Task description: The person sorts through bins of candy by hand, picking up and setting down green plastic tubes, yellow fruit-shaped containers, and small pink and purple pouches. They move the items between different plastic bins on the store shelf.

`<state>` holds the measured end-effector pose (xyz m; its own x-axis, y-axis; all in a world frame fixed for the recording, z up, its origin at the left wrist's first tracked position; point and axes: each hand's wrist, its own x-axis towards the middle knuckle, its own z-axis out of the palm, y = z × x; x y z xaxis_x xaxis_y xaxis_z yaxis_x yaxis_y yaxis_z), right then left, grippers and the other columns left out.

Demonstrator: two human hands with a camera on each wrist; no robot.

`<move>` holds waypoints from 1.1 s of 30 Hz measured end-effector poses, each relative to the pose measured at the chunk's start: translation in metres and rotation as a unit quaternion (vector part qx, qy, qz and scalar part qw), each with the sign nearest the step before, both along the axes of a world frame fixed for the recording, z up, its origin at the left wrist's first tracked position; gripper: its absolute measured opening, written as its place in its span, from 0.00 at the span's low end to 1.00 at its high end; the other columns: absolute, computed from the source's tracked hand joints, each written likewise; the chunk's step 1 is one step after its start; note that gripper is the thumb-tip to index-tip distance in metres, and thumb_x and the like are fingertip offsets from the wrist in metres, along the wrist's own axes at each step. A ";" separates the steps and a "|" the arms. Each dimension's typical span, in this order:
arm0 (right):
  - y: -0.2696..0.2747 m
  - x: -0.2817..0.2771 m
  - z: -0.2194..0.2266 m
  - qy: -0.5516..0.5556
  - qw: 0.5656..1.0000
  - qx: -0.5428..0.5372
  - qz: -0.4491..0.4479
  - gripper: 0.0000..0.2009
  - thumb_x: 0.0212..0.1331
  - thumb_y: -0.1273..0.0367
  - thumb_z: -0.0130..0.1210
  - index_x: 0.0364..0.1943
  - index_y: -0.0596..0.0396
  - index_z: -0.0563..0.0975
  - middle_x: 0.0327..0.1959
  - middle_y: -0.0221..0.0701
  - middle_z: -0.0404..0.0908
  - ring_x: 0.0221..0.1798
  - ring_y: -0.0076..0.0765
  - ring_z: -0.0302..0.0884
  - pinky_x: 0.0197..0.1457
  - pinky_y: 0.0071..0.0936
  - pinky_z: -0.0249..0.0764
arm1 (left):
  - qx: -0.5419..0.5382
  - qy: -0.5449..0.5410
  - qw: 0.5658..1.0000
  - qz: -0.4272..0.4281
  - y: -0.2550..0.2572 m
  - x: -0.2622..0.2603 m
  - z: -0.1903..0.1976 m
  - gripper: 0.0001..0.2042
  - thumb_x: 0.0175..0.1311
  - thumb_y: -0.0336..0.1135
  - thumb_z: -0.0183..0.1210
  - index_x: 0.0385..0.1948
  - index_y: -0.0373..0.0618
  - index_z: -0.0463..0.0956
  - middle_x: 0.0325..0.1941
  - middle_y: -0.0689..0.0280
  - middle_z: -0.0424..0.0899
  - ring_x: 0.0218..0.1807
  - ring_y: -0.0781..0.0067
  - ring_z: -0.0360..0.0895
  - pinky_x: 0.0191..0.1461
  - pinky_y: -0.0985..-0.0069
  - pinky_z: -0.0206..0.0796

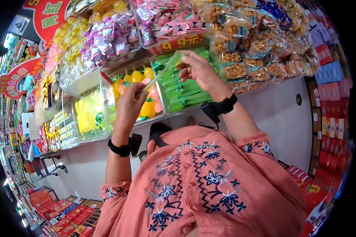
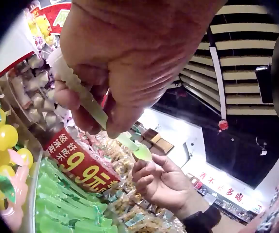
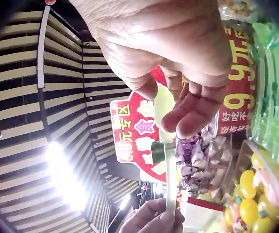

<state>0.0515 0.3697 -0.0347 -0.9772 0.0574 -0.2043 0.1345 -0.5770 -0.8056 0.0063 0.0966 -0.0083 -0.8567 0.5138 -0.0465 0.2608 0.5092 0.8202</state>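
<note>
Head view: both hands up over the display bins, one green translucent tube packet [image 1: 160, 79] stretched slantwise between them. Left hand [image 1: 129, 104] pinches the narrow near-left end, fingers together on it; right hand [image 1: 198, 72] has thumb and fingers clamped on the broad far-right end. Dark green leaf-shaped piece [image 3: 157, 151] partway along the packet, clear in right wrist view. Packet sits above the boundary between yellow fruit-shaped pieces [image 1: 137, 76] on the left and a pile of green packets [image 1: 186, 89] on the right. Yellow packets [image 1: 89, 112] further left. Far side: purple packets [image 1: 106, 41], pink packets [image 1: 176, 21], red 9.9元 price sign [image 1: 178, 42]. Right: clear bags of brown snack clusters [image 1: 261, 65]. Black wristbands on both wrists, embroidered coral shirt [image 1: 201, 170] near.
</note>
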 end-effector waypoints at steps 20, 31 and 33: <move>0.051 0.050 -0.096 -0.184 0.981 0.019 -0.053 0.17 0.69 0.65 0.50 0.56 0.60 0.71 0.44 0.39 0.80 0.40 0.36 0.81 0.40 0.34 0.81 | -0.025 0.165 0.981 -0.094 0.093 -0.114 -0.121 0.10 0.60 0.29 0.60 0.42 0.42 0.76 0.39 0.53 0.78 0.42 0.50 0.77 0.46 0.62 0.70; 0.041 0.072 -0.097 -0.236 0.968 0.052 -0.061 0.16 0.71 0.63 0.49 0.54 0.60 0.72 0.44 0.38 0.79 0.38 0.32 0.81 0.39 0.30 0.80 | -0.044 0.143 0.975 -0.163 0.128 -0.088 -0.155 0.10 0.59 0.30 0.62 0.42 0.41 0.78 0.42 0.50 0.76 0.44 0.45 0.77 0.49 0.59 0.71; 0.039 0.073 -0.096 -0.233 0.969 0.058 -0.058 0.15 0.71 0.63 0.48 0.53 0.60 0.73 0.44 0.37 0.80 0.38 0.32 0.81 0.39 0.30 0.80 | -0.033 0.140 0.977 -0.157 0.135 -0.083 -0.162 0.10 0.59 0.30 0.62 0.42 0.42 0.78 0.42 0.51 0.77 0.44 0.44 0.77 0.48 0.58 0.71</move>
<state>0.1241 0.4086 -0.1311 -0.7659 0.2113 -0.6072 0.4384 -0.5192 -0.7336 -0.0763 0.2316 -0.1699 -0.6408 0.7574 0.1257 0.6226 0.4169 0.6622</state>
